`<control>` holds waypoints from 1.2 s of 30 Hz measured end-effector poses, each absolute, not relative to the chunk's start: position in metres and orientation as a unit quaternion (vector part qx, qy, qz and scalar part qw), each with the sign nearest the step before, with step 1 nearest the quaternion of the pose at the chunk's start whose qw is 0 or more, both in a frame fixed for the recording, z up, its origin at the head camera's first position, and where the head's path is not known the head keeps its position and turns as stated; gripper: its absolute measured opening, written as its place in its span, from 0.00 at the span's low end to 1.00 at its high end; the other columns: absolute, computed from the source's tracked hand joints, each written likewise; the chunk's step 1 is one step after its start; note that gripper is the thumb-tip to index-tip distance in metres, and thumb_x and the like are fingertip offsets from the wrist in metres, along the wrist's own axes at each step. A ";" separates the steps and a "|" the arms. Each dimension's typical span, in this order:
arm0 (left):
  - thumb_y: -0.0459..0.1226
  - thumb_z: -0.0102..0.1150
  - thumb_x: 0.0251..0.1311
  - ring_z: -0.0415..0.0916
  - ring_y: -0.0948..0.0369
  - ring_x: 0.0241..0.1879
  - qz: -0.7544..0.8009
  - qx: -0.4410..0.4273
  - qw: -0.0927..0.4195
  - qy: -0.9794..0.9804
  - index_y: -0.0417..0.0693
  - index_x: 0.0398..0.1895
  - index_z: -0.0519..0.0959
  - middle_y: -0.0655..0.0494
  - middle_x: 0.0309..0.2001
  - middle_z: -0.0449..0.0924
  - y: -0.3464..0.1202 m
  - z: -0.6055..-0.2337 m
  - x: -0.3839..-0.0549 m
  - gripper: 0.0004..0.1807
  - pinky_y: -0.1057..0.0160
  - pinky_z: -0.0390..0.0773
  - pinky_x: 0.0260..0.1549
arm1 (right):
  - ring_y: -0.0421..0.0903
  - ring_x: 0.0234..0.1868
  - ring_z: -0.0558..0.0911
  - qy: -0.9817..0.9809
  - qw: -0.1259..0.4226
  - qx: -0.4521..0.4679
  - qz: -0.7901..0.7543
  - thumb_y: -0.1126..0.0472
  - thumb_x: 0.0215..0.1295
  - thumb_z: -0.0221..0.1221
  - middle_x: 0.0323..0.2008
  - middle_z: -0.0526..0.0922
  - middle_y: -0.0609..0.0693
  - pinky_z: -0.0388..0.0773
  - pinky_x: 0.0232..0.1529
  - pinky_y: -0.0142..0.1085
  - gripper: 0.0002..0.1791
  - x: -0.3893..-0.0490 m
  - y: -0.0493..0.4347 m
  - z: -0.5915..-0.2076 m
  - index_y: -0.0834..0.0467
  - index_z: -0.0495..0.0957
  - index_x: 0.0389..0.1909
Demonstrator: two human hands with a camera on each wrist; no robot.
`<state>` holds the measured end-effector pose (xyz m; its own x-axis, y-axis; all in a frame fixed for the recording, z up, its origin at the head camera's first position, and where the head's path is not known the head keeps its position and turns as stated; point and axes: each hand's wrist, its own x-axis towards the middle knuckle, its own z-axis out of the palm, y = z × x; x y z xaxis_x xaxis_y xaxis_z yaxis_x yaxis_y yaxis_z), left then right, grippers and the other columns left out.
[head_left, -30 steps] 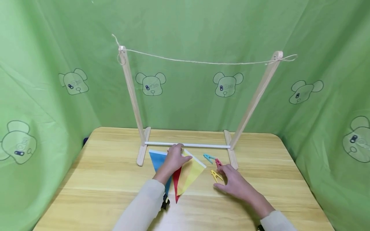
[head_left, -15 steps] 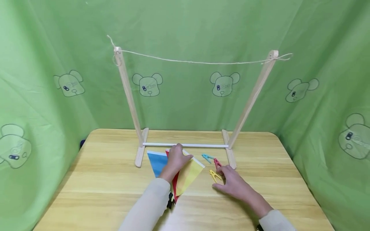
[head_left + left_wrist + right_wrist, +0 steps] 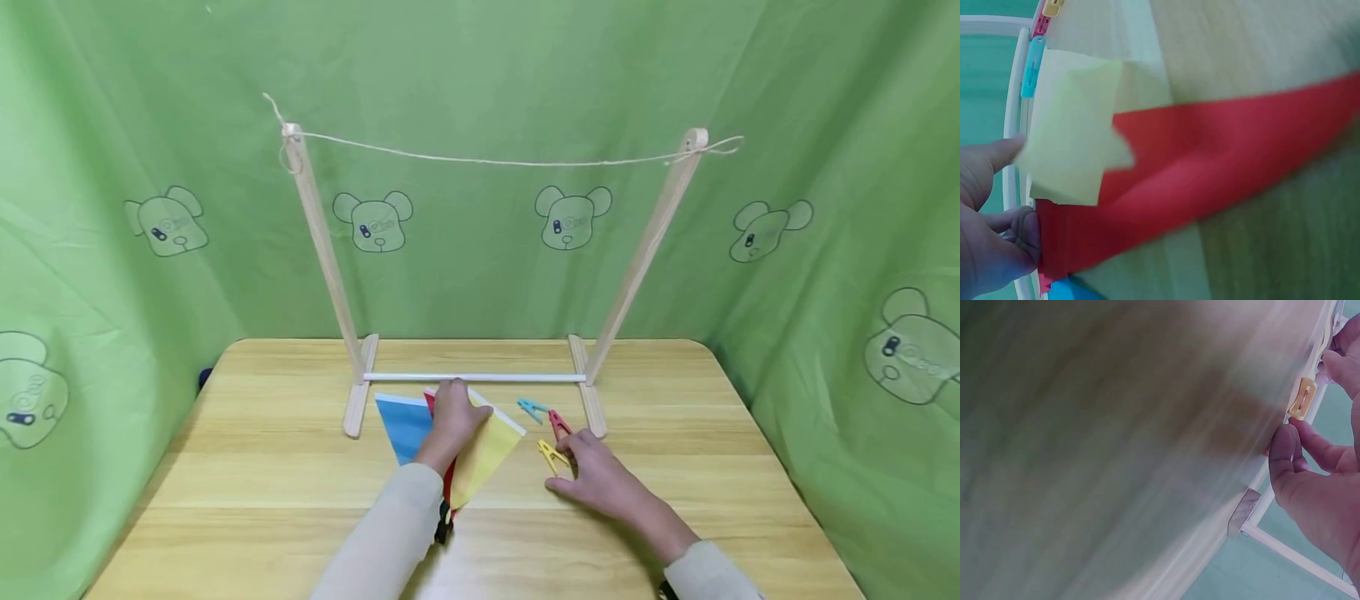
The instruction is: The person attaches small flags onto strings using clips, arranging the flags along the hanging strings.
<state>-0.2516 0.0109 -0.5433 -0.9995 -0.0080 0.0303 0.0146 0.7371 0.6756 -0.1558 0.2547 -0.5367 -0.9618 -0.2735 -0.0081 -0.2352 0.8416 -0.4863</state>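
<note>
Beyond the left hand point(image 3: 455, 418) and right hand point(image 3: 592, 473) stands the wooden frame point(image 3: 321, 242), while under the left's curled fingers, grip unclear, the red pennant point(image 3: 1204, 147) seems best pinned lightly, and beside the right's parted, seemingly empty fingers the yellow clip point(image 3: 1301, 400) best squeezed by its splayed ends

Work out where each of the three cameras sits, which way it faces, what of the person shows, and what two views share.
Head: worn on the head, facing forward and down at the table and wooden frame; left hand, right hand and sleeves show.
Left wrist: facing the red flag and yellow flag; the left hand enters at left.
Right wrist: facing the table and yellow clip; the right hand shows at right, more fingers above, perhaps the left hand's.
Shared: head and left wrist both show the two flags.
</note>
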 end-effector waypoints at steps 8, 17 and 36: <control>0.38 0.81 0.51 0.78 0.44 0.47 -0.364 0.012 0.012 -0.931 0.30 0.48 0.80 0.35 0.51 0.77 0.012 -0.546 -0.254 0.26 0.50 0.84 0.51 | 0.42 0.37 0.70 0.962 0.034 -0.129 -0.239 0.51 0.52 0.78 0.40 0.75 0.50 0.75 0.37 0.35 0.30 -0.155 0.252 -0.536 0.63 0.80 0.50; 0.34 0.78 0.50 0.80 0.44 0.45 -0.353 0.003 0.035 -0.935 0.32 0.42 0.81 0.38 0.43 0.80 0.012 -0.548 -0.254 0.19 0.49 0.83 0.51 | 0.42 0.36 0.69 0.965 0.026 -0.133 -0.223 0.55 0.54 0.78 0.39 0.74 0.49 0.73 0.35 0.35 0.25 -0.155 0.251 -0.538 0.61 0.79 0.48; 0.40 0.76 0.58 0.77 0.48 0.41 -0.386 0.024 0.037 -0.922 0.35 0.38 0.81 0.43 0.40 0.79 0.012 -0.552 -0.259 0.17 0.51 0.83 0.44 | 0.43 0.37 0.69 0.967 0.029 -0.131 -0.217 0.55 0.58 0.75 0.40 0.74 0.50 0.72 0.36 0.35 0.23 -0.159 0.250 -0.539 0.61 0.79 0.48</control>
<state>-0.2590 0.0123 -0.5520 -0.9961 -0.0729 0.0500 -0.0155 0.7015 0.7125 -0.1588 0.2502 -0.5392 -0.9642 -0.2650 0.0011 -0.2400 0.8716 -0.4275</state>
